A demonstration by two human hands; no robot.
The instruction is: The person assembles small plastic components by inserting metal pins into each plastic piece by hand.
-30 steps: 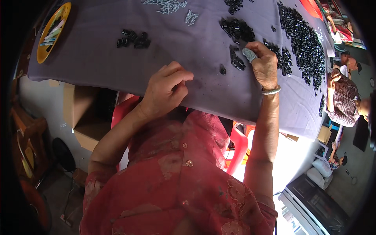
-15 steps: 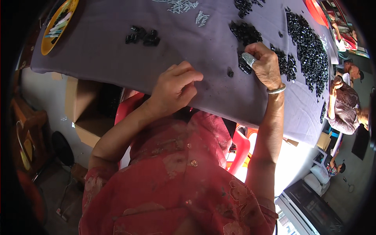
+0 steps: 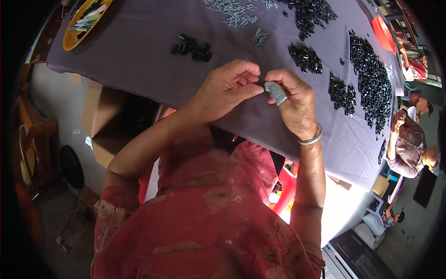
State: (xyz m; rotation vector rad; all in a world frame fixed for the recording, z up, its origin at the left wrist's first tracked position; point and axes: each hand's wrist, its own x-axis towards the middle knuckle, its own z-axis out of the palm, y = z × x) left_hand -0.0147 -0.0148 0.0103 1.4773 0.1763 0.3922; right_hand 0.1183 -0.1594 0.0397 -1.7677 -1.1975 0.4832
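My left hand (image 3: 231, 87) and my right hand (image 3: 293, 103) meet above the near edge of the cloth-covered table. The left fingers are curled, with the thumb pointing toward the right hand. Grey tape (image 3: 276, 93) wraps a digit of the right hand, whose fingers are pinched together. Whatever lies between the fingertips is too small or hidden to name. Beyond the left hand sits a loose group of larger black pieces (image 3: 201, 52). Past the right hand are heaps of small shiny black pieces (image 3: 305, 59), another heap (image 3: 342, 94) lying nearer.
Thin pale pins (image 3: 232, 13) lie scattered at the back, with a smaller bunch (image 3: 260, 36) closer. A yellow tray (image 3: 71, 41) of tools stands far left, a red basin (image 3: 383, 33) far right. An open cardboard box (image 3: 100, 116) is left below the table. People sit at right.
My right hand has come left from the black heaps to meet my left hand, which has shifted up and right. The view has shifted slightly. A lone black piece by the right hand no longer shows.
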